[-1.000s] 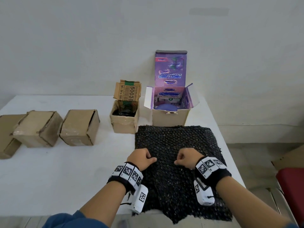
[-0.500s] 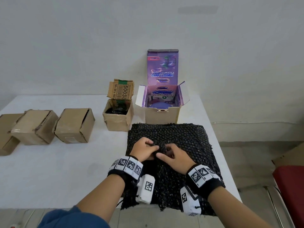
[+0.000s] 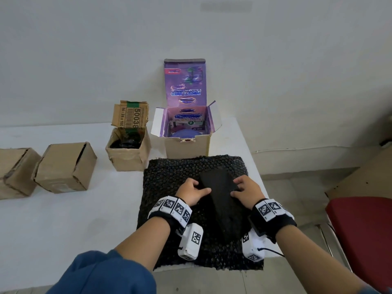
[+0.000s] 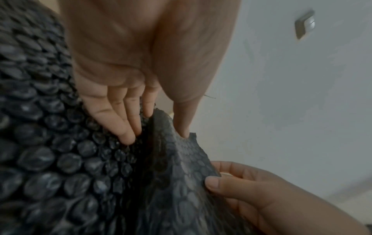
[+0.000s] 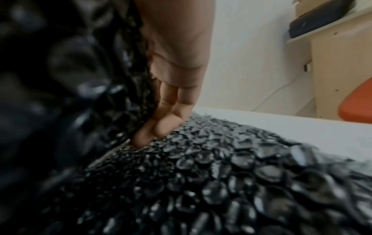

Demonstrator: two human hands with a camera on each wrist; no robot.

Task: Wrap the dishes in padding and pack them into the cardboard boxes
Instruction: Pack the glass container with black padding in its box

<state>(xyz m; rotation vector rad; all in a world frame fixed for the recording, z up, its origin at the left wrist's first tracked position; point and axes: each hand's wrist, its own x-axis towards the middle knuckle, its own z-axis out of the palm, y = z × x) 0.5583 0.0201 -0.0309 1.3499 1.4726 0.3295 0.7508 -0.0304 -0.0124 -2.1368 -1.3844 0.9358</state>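
Observation:
A pile of black bubble wrap (image 3: 169, 177) lies at the table's near right corner. Both hands are on its middle. My left hand (image 3: 192, 190) pinches the edge of the top sheet (image 3: 218, 192) between thumb and fingers. My right hand (image 3: 244, 188) pinches the same edge from the other side. The sheet stands up as a flap between them, smooth side showing. The left wrist view shows my left hand (image 4: 157, 127) and the right hand's thumb (image 4: 213, 182) on the flap (image 4: 181, 159). In the right wrist view my fingers (image 5: 159, 127) reach under the raised sheet (image 5: 80, 79). A blue dish (image 3: 183, 134) sits in the open purple-lined box (image 3: 187, 147).
A small open cardboard box (image 3: 127, 158) with something black inside stands left of the purple one. Two closed cardboard boxes (image 3: 65, 166) (image 3: 14, 170) lie further left on the white table (image 3: 63, 219). A red chair (image 3: 360, 230) stands off the table's right edge.
The hands, apart as fists a second ago, came together on the wrap, picked at it, and have now lifted the top sheet's edge into a flap.

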